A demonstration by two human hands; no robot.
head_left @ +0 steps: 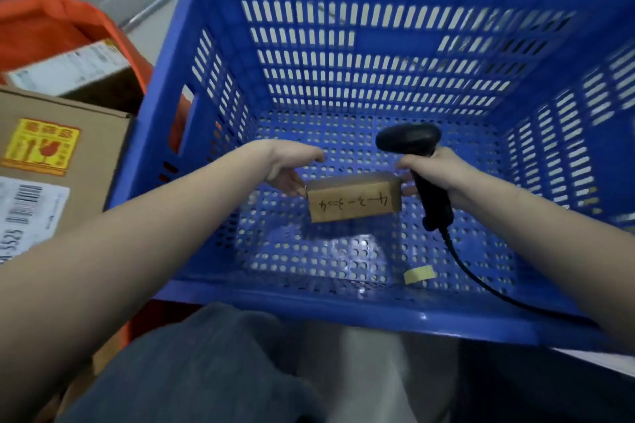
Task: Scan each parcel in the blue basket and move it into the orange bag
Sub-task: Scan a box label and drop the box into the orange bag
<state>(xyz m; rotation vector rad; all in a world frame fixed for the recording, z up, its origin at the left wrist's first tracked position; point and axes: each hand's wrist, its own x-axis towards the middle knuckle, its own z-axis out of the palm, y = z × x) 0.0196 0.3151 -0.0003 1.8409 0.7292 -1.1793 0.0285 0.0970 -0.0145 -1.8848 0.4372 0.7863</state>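
Note:
A small brown cardboard parcel (354,199) with handwritten digits on its near face is held above the floor of the blue basket (343,312). My left hand (288,165) grips the parcel's left end, thumb over the top. My right hand (443,175) is closed around the handle of a black barcode scanner (412,144), and its fingertips touch the parcel's right end. The scanner's head sits just above and behind the parcel. The orange bag (51,20) lies at the upper left, outside the basket.
Two cardboard boxes lie in the orange bag: a large one with a yellow fragile sticker (65,154) and a labelled one behind it (75,68). A scrap of tape (419,274) rests on the basket floor. The scanner cable (488,285) runs over the basket's near rim.

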